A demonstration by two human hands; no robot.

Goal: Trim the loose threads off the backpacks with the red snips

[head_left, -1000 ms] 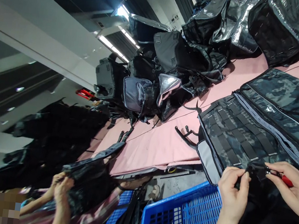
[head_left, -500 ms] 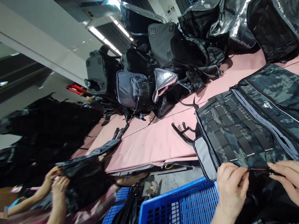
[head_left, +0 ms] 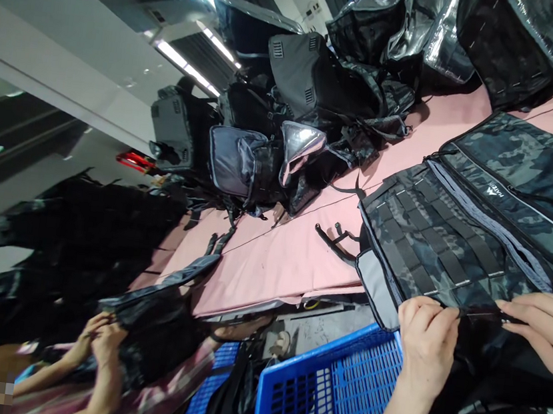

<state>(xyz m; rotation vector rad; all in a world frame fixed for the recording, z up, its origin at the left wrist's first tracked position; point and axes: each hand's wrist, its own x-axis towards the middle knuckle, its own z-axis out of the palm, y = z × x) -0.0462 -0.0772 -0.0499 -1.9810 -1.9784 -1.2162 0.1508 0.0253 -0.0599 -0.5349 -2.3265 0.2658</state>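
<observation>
A dark camouflage backpack (head_left: pixel 458 246) with rows of webbing straps lies on the pink-covered table in front of me, its long zip partly open. At its near edge my left hand (head_left: pixel 425 343) is closed, fingertips pinching the fabric. My right hand (head_left: pixel 546 334) pinches the same edge a short way to the right, thumb and fingers pressed together. A thin dark strip of the edge runs between the two hands; its detail is too small to make out. A grey flap (head_left: pixel 376 288) sticks out beside my left hand.
Below the pink table (head_left: pixel 270 260) stands a blue plastic crate (head_left: pixel 327 368), left of my forearm. Black bags (head_left: pixel 297 75) and silver-lined bags (head_left: pixel 450 47) are piled at the back. At lower left, a co-worker's hands (head_left: pixel 104 337) hold another dark bag (head_left: pixel 162 320).
My view has shifted slightly, so the background sits a little further left. Both my hands keep their pinch on the backpack's edge. The co-worker's hands have moved only slightly.
</observation>
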